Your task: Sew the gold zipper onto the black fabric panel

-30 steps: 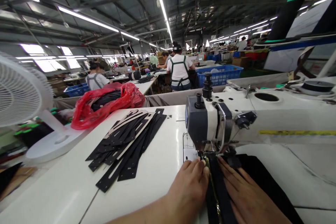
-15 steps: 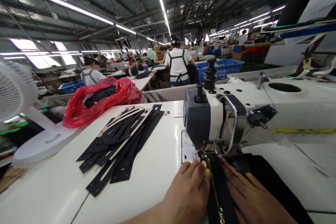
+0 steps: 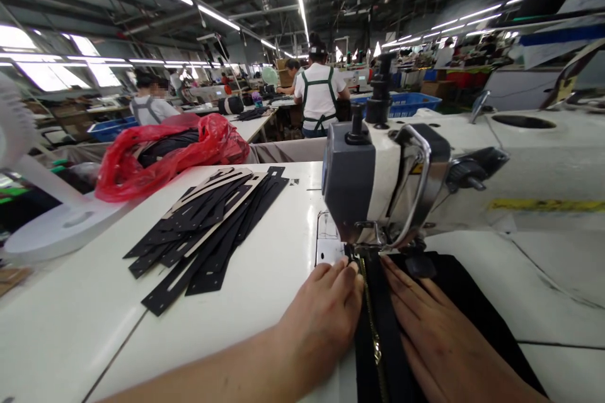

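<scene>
Black fabric (image 3: 472, 302) with a gold-toothed zipper (image 3: 373, 327) runs under the needle area of a white and grey sewing machine (image 3: 352, 182). My left hand (image 3: 324, 315) has its fingers curled together, gripping the fabric's left edge close to the presser foot. On the other side of the zipper, my right hand (image 3: 439, 334) lies flat on the fabric, fingers stretched toward the foot. The zipper's pull hangs between both hands. Fingertips near the foot are partly hidden by the machine head.
A pile of black strips (image 3: 203, 227) lies on the white table (image 3: 265, 289) at left. Behind it are a red plastic bag (image 3: 123, 164) and a white fan (image 3: 51, 227). People sit farther back, near a blue basket (image 3: 411, 102).
The whole view has shifted, so the machine, table and hands appear higher in the picture. Both hands remain on the fabric beside the zipper, with the pull nearer to the foot.
</scene>
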{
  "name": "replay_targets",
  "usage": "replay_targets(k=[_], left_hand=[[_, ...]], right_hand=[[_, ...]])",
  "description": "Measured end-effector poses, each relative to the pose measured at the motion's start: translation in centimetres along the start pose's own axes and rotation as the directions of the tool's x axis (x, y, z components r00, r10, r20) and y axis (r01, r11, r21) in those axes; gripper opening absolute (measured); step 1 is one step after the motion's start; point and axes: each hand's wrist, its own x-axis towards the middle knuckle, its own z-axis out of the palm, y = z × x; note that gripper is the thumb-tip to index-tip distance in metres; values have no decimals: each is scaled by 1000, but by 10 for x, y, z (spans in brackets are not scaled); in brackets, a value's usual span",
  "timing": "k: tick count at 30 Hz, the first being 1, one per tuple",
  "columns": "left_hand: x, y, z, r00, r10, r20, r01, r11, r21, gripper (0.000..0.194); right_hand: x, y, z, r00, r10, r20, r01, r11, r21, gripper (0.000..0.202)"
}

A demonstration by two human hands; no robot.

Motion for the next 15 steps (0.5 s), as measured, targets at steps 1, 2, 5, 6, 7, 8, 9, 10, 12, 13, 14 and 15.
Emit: replay_targets(k=[1,2,5,6,7,8,9,10,12,13,14,15], left_hand=[[1,0,0,1000,2,-3,-2,1000,4,27],[1,0,-1,1000,3,-5,-3,1000,8,26],[2,-2,-2,1000,12,-7,-12,1000,20,26],[2,-2,-3,1000,20,-6,-20,1000,20,27],[2,-3,-3,1000,29,-4,-29,999,18,27],[2,-4,-3,999,36,-10,-36,999,17,27],[2,-4,-3,999,43,-15,-43,999,19,27],[2,-5,-2,999,51,-15,-51,998,21,26],[2,-5,0,999,53,0,-53,998,22,25],[2,-6,0,999,44,11,-44,999,20,24],[3,-6,0,999,34,26,-35,999,15,22],[4,-6,0,999,26,40,-26,1000,10,21]], right_hand=[[-1,0,0,1000,2,6,-2,1000,8,60],[-1,0,1,1000,4,12,-4,1000,13,59],[-4,1,4,1000,5,24,-5,1000,13,57],[-4,1,5,1000,4,19,-4,1000,10,57],[-5,1,6,1000,4,11,-4,1000,5,56],[-5,1,7,1000,4,1,-4,1000,1,56],[-5,1,8,1000,3,-9,-3,1000,-2,56],[-4,1,8,1000,4,-19,-4,1000,-2,55],[-3,1,8,1000,11,-28,-10,1000,3,54],[-2,1,8,999,18,-28,-18,1000,7,54],[-2,1,7,999,22,-29,-22,1000,11,54],[-2,1,7,999,29,-29,-28,999,15,54]])
